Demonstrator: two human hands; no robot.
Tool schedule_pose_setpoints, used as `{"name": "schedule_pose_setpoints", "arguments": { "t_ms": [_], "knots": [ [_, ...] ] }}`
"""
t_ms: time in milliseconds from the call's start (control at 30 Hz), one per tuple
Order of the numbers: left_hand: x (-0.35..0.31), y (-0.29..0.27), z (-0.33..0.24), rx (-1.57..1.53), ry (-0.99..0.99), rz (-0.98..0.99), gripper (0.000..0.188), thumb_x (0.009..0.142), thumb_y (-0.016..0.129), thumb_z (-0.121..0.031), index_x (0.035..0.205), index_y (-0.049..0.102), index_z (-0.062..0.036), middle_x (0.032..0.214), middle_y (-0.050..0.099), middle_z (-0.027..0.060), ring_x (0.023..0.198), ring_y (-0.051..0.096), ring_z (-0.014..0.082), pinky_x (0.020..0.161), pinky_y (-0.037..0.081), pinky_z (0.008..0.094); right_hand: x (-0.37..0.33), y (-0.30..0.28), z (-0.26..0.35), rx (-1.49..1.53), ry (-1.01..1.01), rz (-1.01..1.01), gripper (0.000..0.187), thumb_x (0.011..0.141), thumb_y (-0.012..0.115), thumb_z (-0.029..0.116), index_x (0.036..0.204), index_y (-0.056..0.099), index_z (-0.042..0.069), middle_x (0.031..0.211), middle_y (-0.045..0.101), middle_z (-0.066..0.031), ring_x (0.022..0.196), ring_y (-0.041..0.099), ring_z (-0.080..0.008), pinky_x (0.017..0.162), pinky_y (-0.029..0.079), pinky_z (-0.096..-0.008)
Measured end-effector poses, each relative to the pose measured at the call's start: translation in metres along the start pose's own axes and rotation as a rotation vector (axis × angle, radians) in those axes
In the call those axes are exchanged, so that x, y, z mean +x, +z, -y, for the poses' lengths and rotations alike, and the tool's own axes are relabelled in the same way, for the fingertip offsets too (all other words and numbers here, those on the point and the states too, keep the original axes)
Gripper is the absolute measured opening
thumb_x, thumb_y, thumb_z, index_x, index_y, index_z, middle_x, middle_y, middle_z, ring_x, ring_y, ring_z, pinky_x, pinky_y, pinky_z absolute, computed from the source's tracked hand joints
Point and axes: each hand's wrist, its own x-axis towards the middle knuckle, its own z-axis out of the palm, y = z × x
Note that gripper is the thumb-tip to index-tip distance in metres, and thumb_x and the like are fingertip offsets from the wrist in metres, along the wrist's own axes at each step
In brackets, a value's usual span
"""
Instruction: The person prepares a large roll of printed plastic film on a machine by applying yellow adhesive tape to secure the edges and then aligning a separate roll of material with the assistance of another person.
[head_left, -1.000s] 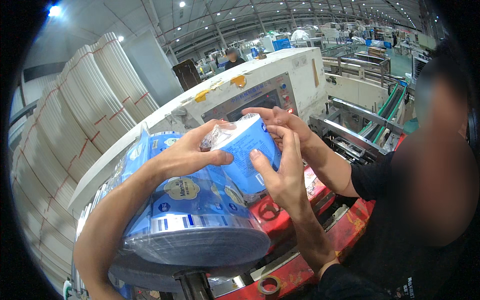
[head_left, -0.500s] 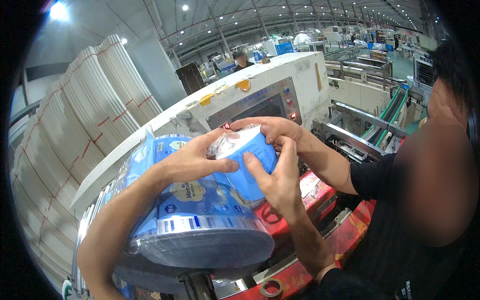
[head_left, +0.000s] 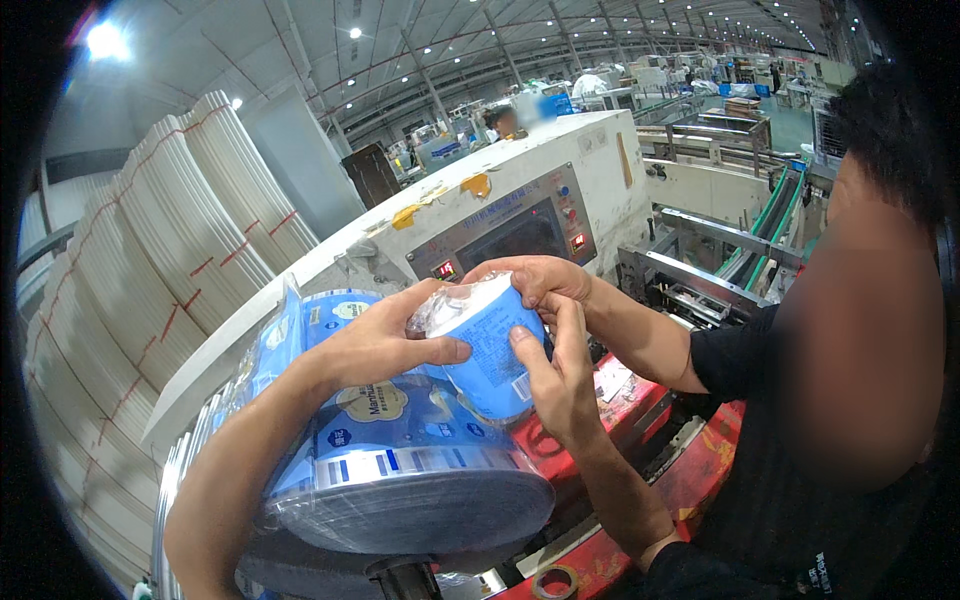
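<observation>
A soft blue pack [head_left: 488,385] with a white end and crinkled clear wrap is held at mid-view, above a large roll of blue printed film [head_left: 430,500]. My left hand [head_left: 385,335] is closed on the pack's left side, thumb on its front, fingers behind the clear wrap. From the lower right, my right hand [head_left: 560,375] pinches its right edge, thumb on the printed face. A co-worker's hand [head_left: 545,280] reaches in from the right and grips the top right corner. The fingers behind the pack are hidden.
Behind the hands stands a cream machine with a control panel [head_left: 510,230]. Stacked white sheets [head_left: 150,290] rise at the left. A red machine part [head_left: 625,400], a tape ring [head_left: 555,582] and a green-edged conveyor [head_left: 765,230] lie right. The co-worker [head_left: 800,500] leans in close.
The view has shifted slightly. The pack sits a little lower and is turned, so a white label at its lower right now shows. All three hands keep their hold.
</observation>
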Motion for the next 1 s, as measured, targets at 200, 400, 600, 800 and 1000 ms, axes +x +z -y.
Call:
{"name": "schedule_pose_setpoints", "arguments": {
  "t_ms": [200,400,600,800,1000],
  "knots": [
    [0.003,0.002,0.0,0.011,-0.025,0.005,0.073,0.073,0.072,-0.04,0.133,0.043,-0.0099,0.119,0.055,0.0173,0.112,0.051,0.0276,0.096,0.038,0.0369,-0.002,-0.003,-0.002,-0.04,0.001,0.016,0.038,0.085,0.056,0.012,0.116,0.042,-0.005,0.107,0.046,-0.0176,0.101,0.047,-0.0267,0.09,0.038,-0.038],
    [0.002,0.002,-0.001,-0.045,-0.034,0.03,0.066,0.077,0.068,-0.031,0.134,0.042,-0.01,0.117,0.054,0.0161,0.11,0.052,0.0252,0.095,0.039,0.035,-0.004,-0.003,-0.004,-0.135,-0.006,0.043,0.039,0.088,0.054,0.012,0.12,0.038,-0.005,0.111,0.049,-0.0164,0.103,0.049,-0.0206,0.091,0.04,-0.0337],
    [0.006,0.002,0.003,-0.208,-0.045,0.092,0.064,0.078,0.065,-0.025,0.134,0.039,-0.0059,0.112,0.055,0.014,0.102,0.056,0.0219,0.088,0.047,0.0325,-0.005,-0.003,-0.007,-0.145,-0.031,0.038,0.042,0.088,0.056,0.014,0.121,0.038,-0.006,0.112,0.05,-0.0175,0.103,0.05,-0.0217,0.091,0.04,-0.0342],
    [0.009,0.003,0.006,-0.18,-0.043,0.085,0.065,0.078,0.064,-0.029,0.133,0.04,-0.0041,0.113,0.055,0.0154,0.103,0.056,0.0234,0.089,0.047,0.0339,-0.005,-0.004,-0.005,-0.144,0.016,0.03,0.049,0.087,0.061,0.019,0.122,0.037,-0.006,0.112,0.05,-0.0189,0.103,0.051,-0.022,0.089,0.042,-0.0343],
    [0.009,0.004,0.005,-0.163,0.016,0.122,0.07,0.079,0.064,-0.036,0.137,0.037,-0.0071,0.114,0.055,0.0179,0.105,0.055,0.0276,0.091,0.047,0.0359,-0.005,0.0,-0.006,-0.131,0.069,0.001,0.056,0.084,0.066,0.025,0.122,0.038,-0.004,0.113,0.05,-0.0201,0.103,0.051,-0.0225,0.088,0.043,-0.0342]
  ]
}}
